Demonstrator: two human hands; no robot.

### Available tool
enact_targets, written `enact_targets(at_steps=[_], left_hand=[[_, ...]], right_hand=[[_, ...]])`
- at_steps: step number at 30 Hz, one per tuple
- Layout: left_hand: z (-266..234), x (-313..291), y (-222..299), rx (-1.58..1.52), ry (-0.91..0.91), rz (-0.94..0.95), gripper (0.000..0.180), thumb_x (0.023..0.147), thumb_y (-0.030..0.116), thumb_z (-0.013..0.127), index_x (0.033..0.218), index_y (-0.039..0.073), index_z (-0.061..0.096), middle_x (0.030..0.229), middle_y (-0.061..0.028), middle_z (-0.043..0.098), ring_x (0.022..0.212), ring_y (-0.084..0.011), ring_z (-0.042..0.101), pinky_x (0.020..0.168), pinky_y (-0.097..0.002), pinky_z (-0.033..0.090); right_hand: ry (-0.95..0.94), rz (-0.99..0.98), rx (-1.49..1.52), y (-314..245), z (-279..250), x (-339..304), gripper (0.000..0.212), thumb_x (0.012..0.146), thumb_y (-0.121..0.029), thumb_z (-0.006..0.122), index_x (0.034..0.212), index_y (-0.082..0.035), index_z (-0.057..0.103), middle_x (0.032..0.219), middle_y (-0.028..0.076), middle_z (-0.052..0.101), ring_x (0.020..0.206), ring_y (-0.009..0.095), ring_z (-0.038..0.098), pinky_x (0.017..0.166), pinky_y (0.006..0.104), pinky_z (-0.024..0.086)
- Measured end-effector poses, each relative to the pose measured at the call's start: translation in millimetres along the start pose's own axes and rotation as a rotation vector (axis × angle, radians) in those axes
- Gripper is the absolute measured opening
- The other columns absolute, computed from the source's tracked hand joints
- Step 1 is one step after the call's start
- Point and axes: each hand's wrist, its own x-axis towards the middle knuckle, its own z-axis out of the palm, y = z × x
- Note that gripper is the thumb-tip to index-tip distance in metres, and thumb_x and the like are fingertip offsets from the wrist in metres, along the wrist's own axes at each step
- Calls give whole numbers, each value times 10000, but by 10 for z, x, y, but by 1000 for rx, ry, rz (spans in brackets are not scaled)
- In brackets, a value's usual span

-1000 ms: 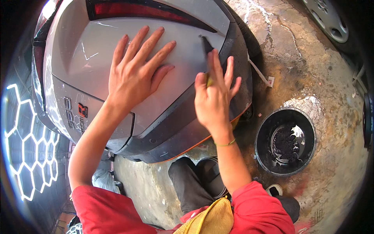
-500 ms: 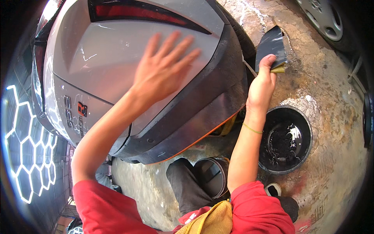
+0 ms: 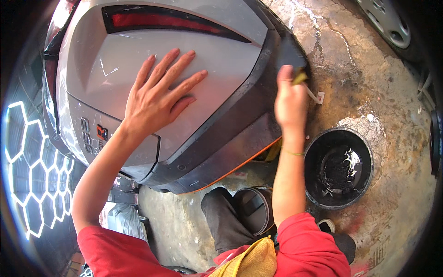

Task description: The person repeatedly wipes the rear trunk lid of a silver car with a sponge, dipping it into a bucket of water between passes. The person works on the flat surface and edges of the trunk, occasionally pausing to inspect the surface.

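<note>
Fingers spread, my left hand [image 3: 159, 92] lies on the dull silver rear panel [image 3: 221, 78] of a car, below a long red tail light [image 3: 170, 22]. Nothing is in it. My right hand [image 3: 290, 104], smeared by motion, is at the outer end of the dark grey bumper [image 3: 240, 122]. Its thumb points up, and the fingers are closed on a sheet that looks like black sandpaper, with a yellow-green piece [image 3: 300, 76] showing beside the thumb. The sheet's dark part is blurred against the bumper, so I cannot tell whether it touches.
A black tub [image 3: 315, 193] of dark water stands on the stained concrete floor, right of my right forearm. By my knee is a dark round bucket [image 3: 266, 210]. A wheel cover [image 3: 387, 23] shows at the upper right. Bright honeycomb lights [image 3: 39, 175] hang at the left.
My left hand has moved left and slightly down across the panel. My right hand has swung left to the bumper's end with the sheet, which was held up over the floor.
</note>
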Motion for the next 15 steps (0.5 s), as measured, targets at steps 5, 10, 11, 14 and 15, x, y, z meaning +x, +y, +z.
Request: enact_targets(at_steps=[5,10,11,14,15], left_hand=[[77,-28,68,15,-3,-43,634,861,369,729,1469,371,548,1604,-12,438,1492,-262,384,1227,-512,254],[17,47,71,28,-2,-63,654,847,370,738,1473,351,549,1607,-30,433,1490,-274,385,1223,-524,250],[19,52,72,24,6,-69,657,846,370,739,1475,347,548,1608,-34,432,1490,-277,385,1221,-525,251],[65,-16,48,10,-4,-66,670,846,369,741,1484,346,537,1611,-38,427,1490,-277,385,1221,-527,250],[44,8,37,20,1,-62,670,847,371,739,1485,348,536,1612,-37,425,1493,-277,381,1221,-528,249]], right_hand=[[-69,-348,-473,-204,638,-621,587,1071,-382,426,1502,15,456,1613,131,388,1525,437,218,1149,730,129],[-17,-265,-452,-177,571,-151,611,1072,-426,410,1453,39,519,1607,133,396,1529,439,200,1146,749,35],[-21,-299,-471,-192,592,-301,606,1078,-425,395,1453,35,520,1601,128,405,1526,440,204,1146,750,41],[-37,-347,-511,-204,599,-422,609,1085,-433,371,1444,34,525,1587,133,424,1512,437,232,1150,747,58],[-32,-323,-490,-177,575,-242,614,1082,-438,378,1442,37,525,1586,143,422,1510,434,238,1151,745,57]])
